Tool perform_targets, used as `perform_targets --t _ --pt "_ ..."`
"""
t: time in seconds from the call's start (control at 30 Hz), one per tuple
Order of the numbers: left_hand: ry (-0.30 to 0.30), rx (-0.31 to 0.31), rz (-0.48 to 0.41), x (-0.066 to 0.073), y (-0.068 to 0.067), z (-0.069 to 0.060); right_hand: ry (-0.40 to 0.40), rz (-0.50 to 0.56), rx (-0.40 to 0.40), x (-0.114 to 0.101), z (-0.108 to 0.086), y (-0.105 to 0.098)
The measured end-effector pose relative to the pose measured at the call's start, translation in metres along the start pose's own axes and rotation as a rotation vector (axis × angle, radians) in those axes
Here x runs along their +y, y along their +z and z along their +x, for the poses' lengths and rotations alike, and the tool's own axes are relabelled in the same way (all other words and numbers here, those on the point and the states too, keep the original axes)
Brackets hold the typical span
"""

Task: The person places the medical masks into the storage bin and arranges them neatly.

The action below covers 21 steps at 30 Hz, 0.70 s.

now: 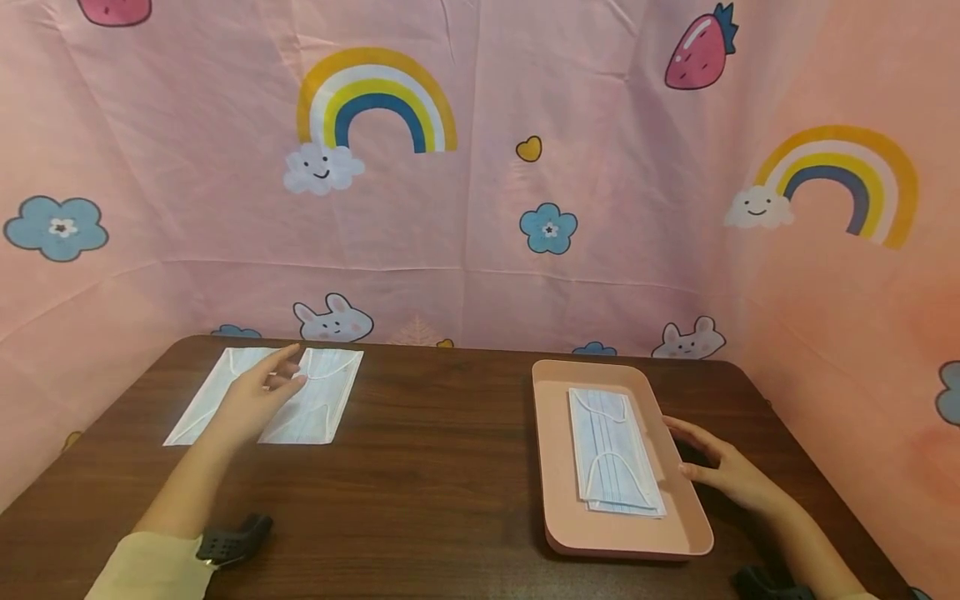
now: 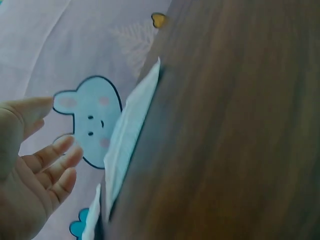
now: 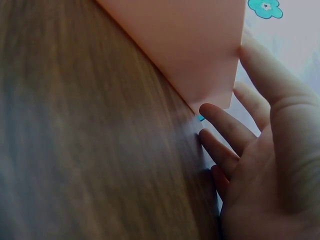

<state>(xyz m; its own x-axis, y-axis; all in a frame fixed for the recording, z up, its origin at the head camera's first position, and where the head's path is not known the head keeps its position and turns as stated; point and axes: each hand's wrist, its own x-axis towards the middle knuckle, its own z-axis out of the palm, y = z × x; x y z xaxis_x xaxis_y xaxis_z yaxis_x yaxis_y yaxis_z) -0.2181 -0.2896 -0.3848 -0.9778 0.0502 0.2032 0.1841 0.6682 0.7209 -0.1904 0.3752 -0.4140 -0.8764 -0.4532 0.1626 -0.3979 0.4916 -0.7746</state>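
My left hand [image 1: 251, 400] is held over two face masks lying side by side on the left of the table; its fingers are loosely extended with nothing between them. The left mask [image 1: 210, 396] is partly hidden behind that hand, while the right mask [image 1: 318, 408] shows more fully, white and pale blue with ear loops. On the right stands a shallow pink tray [image 1: 551, 467] with overlapping face masks [image 1: 611, 450] inside. My right hand [image 1: 727, 475] is at the tray's right side. In the right wrist view its thumb [image 3: 275, 80] touches the tray edge, fingers spread by the wall.
The brown wooden table [image 1: 435, 467] has a pink patterned cloth [image 1: 480, 217] hanging behind it and along both sides. A dark strap device [image 1: 236, 542] sits on the left wrist, and another [image 1: 768, 583] is partly visible at the right wrist.
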Motion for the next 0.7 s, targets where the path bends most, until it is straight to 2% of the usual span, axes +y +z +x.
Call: perform_targets --t 0.2,0.43,0.7 --pt "-0.028 0.003 0.069 -0.012 0.002 0.004 0.006 0.004 -0.001 -0.004 0.000 0.000" --pt "-0.063 -0.015 0.131 -0.017 0.005 0.015 -0.002 -0.003 0.001 -0.002 0.001 -0.001" --pt "-0.062 -0.033 0.193 -0.029 0.008 0.019 -0.008 -0.015 0.002 -0.004 0.000 0.001"
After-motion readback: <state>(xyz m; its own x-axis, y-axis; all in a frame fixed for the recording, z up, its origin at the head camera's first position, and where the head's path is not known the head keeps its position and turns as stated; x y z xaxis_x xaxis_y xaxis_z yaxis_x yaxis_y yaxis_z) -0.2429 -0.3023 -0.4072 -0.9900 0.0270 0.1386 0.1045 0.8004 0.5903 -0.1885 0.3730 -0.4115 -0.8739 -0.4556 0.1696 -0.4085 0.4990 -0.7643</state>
